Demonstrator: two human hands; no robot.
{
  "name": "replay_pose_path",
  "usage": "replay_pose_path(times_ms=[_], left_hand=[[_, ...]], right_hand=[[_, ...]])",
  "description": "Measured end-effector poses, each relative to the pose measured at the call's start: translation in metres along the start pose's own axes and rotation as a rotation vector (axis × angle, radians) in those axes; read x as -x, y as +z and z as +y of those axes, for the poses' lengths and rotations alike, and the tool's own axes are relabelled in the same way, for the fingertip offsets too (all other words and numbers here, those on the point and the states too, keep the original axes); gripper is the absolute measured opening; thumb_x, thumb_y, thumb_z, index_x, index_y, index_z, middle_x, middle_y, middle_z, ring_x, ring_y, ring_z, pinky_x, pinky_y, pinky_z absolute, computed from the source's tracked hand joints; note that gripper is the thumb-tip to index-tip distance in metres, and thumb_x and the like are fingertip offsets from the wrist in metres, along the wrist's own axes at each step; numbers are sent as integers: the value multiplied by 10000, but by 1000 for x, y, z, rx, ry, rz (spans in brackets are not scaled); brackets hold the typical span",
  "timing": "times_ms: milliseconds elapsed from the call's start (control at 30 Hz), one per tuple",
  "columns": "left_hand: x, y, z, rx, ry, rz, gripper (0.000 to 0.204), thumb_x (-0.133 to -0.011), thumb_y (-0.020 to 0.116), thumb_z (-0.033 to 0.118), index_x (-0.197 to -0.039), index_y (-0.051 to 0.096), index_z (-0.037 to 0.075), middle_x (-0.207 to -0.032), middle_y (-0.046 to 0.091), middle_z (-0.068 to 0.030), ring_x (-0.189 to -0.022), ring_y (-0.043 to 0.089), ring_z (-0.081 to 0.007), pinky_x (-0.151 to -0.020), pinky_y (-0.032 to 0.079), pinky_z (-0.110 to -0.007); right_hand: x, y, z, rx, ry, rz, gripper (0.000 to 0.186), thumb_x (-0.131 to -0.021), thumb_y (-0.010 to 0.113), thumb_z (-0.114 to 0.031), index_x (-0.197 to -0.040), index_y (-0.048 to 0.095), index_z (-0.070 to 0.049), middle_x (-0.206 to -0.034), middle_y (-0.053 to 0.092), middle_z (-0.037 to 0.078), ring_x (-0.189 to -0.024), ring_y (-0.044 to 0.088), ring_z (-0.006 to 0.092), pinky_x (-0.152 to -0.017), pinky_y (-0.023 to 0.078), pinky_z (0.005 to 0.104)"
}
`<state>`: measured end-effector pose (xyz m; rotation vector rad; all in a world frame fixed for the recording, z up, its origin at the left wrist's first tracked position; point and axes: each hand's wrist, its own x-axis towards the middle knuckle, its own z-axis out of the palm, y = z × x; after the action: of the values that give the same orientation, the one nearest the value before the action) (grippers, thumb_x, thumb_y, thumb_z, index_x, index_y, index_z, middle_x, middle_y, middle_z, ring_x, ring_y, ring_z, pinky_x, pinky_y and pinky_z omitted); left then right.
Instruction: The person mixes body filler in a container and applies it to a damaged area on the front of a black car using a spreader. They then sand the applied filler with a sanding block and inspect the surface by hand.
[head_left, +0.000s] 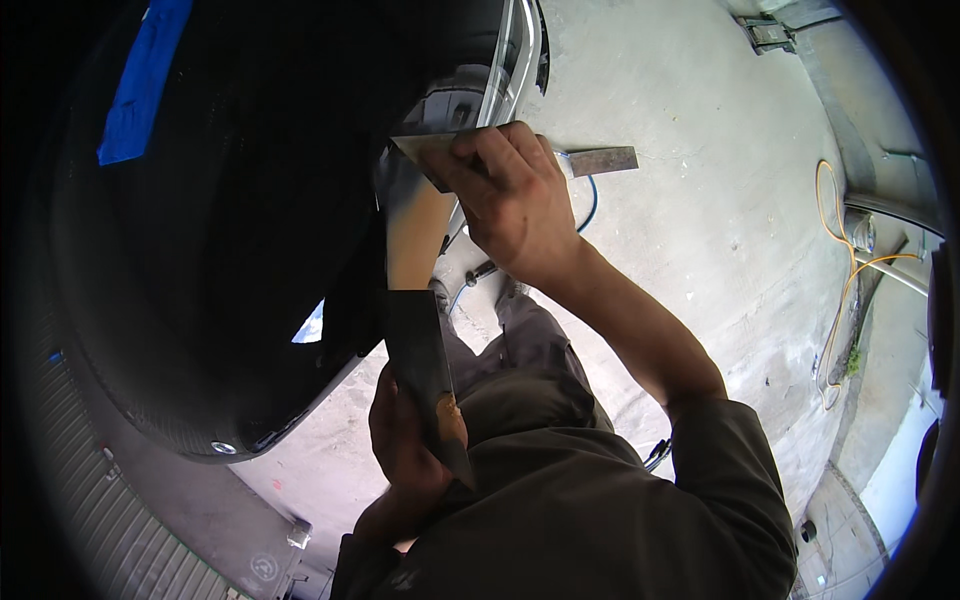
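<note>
My right hand [512, 200] grips a flat metal spreader [410, 148] at a narrow beige patch [414, 240] on the side of the glossy black car [250, 200]. Below it, my left hand [405, 440] is closed round a dark flat plate [412, 340], held out from my body with a dab of tan paste [448, 410] near its lower end. A strip of blue tape [140, 85] is stuck on the car at upper left, and the patch runs beside its silver trim [505, 75].
Below are my legs [525, 335] on the pale concrete floor [700, 250]. A grey metal strip [605, 160] and a blue hose [590, 205] are beyond my right hand. An orange hose [830, 220] lies at right. A ribbed shutter [110, 480] shows at lower left.
</note>
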<state>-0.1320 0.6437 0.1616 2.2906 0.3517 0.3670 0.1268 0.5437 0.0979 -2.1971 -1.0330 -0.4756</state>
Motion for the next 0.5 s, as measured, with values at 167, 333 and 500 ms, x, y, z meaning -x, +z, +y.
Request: replay_pose_path(times_ms=[167, 333, 500], left_hand=[[17, -7, -4, -319, 112, 101, 437, -1079, 568, 90, -1455, 490, -118, -1352, 597, -313, -814, 667, -213, -672, 538, -325], [28, -4, -3, -22, 14, 111, 417, -1082, 544, 46, -1470, 489, -96, -1422, 554, -317, -805, 655, -172, -580, 505, -250], [42, 1, -9, -146, 202, 169, 414, -1069, 542, 22, -1465, 495, -87, -1404, 556, -312, -739, 625, -132, -525, 487, -229]], right_hand=[[-9, 0, -10, -44, -60, 35, 365, -812, 726, -45, -1158, 789, -138, -1027, 585, 16, -930, 577, 228, -771, 493, 375], [-10, 1, -8, -86, -30, 81, 394, -772, 765, 57, -1121, 812, -120, -983, 612, 31, -860, 605, 235, -752, 544, 355], [-3, -17, -10, -152, -29, 120, 393, -772, 759, 87, -1124, 806, -81, -993, 634, 50, -864, 619, 239, -725, 550, 364]])
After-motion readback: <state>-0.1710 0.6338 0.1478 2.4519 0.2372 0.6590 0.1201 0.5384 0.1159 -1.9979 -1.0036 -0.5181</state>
